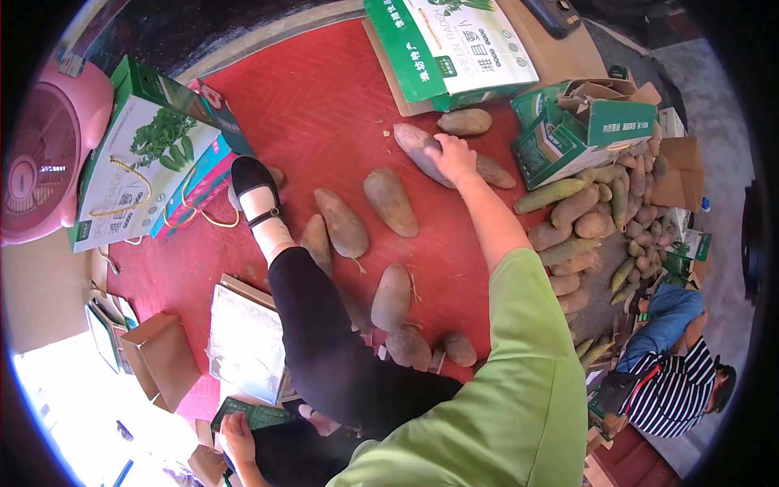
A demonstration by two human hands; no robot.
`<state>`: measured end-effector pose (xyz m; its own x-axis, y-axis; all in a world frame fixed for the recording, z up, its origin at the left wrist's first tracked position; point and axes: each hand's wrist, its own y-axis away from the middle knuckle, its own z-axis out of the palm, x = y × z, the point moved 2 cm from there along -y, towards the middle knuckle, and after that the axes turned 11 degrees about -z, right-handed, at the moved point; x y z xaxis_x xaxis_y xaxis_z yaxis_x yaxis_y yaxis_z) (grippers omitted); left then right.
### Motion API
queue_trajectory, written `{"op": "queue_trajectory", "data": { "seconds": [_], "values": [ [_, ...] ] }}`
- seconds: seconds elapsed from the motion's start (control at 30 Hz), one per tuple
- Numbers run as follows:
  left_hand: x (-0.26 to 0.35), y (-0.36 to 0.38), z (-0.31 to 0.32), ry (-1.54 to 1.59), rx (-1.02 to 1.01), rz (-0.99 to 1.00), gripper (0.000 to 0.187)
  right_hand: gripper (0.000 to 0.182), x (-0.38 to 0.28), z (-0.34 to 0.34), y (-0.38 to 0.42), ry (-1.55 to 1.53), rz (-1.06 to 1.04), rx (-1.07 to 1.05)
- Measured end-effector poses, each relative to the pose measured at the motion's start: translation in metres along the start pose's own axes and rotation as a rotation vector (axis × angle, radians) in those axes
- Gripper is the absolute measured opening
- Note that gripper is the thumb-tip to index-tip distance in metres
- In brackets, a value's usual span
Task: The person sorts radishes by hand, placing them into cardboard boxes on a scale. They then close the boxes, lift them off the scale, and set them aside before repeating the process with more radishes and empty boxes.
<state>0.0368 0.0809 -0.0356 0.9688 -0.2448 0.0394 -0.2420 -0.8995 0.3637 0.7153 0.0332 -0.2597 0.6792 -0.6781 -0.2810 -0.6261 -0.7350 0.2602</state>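
My right hand (456, 160) reaches out over the red mat and is closed on a large, dusty sweet potato (417, 146). Right beside it lie a second sweet potato (495, 172) and a darker one (464, 122). Several more are spread nearer my body, such as a pale brown one (391, 201), one beside my shoe (342, 225) and one near my knee (392, 298). My left hand (236, 441) is low at the left by my other leg, its fingers loosely bent and seemingly holding nothing. A dark green box piece (255, 415) is close to it.
A pile of tubers and green radishes (576, 207) lies at right, beside an open green carton (560, 142). A printed box (462, 49) is at the top. Left are gift boxes (150, 154) and a pink fan (49, 154). A person in stripes (669, 394) crouches at right.
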Motion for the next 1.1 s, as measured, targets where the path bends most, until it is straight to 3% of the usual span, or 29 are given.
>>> {"op": "queue_trajectory", "data": {
  "seconds": [0.07,0.13,0.23,0.3,0.37,0.53,0.6,0.67,0.7,0.77,0.83,0.87,0.9,0.93,1.0,1.1],
  "values": [
    [0.003,0.0,-0.002,-0.004,-0.016,-0.019,0.004,0.043,0.024,0.0,-0.016,-0.103,0.117,-0.108],
    [0.005,-0.002,-0.003,0.025,-0.003,-0.039,0.004,0.043,0.045,-0.01,-0.012,0.194,0.14,-0.205],
    [0.01,-0.005,-0.003,0.019,-0.02,-0.065,0.005,0.053,0.09,0.001,0.006,0.103,0.336,-0.338],
    [0.01,-0.008,-0.003,-0.008,-0.035,-0.066,0.005,0.061,0.11,0.012,0.018,0.139,0.282,-0.32],
    [0.015,-0.01,-0.004,-0.033,-0.049,-0.063,0.005,0.084,0.11,0.012,0.03,0.167,0.218,-0.27],
    [0.011,-0.012,0.0,0.001,-0.052,-0.062,0.005,0.091,0.116,0.016,0.087,0.11,0.158,-0.371],
    [0.009,-0.014,0.002,0.01,-0.054,-0.042,0.005,0.086,0.11,0.019,0.128,0.134,0.032,-0.488],
    [0.007,-0.014,0.004,-0.007,-0.059,-0.073,0.006,0.076,0.114,0.035,0.173,0.035,-0.115,-0.794],
    [0.007,-0.015,0.004,0.007,-0.056,-0.08,0.006,0.076,0.112,0.03,0.186,0.035,-0.108,-0.797],
    [0.0,-0.014,0.009,0.018,-0.03,-0.047,0.006,0.052,0.103,0.02,0.201,-0.19,-0.089,-0.977],
    [-0.002,-0.014,0.01,0.031,-0.005,-0.011,0.006,0.029,0.141,0.049,0.166,-0.004,-0.084,-0.71],
    [-0.001,-0.015,0.01,0.034,-0.022,-0.023,0.006,0.016,0.117,0.01,0.143,-0.068,-0.147,-0.289],
    [-0.001,-0.016,0.01,0.036,-0.038,-0.037,0.006,0.016,0.106,-0.009,0.113,0.014,-0.119,-0.164],
    [0.0,-0.016,0.009,0.033,-0.037,-0.039,0.006,0.026,0.1,-0.019,0.086,0.099,-0.235,0.09],
    [0.004,-0.016,0.008,0.038,-0.041,-0.042,0.006,0.044,0.079,-0.04,0.034,0.214,-0.232,0.158],
    [0.01,-0.017,0.004,0.01,-0.063,-0.078,0.005,0.034,0.076,-0.026,-0.032,0.41,-0.262,0.104]
  ]
}}
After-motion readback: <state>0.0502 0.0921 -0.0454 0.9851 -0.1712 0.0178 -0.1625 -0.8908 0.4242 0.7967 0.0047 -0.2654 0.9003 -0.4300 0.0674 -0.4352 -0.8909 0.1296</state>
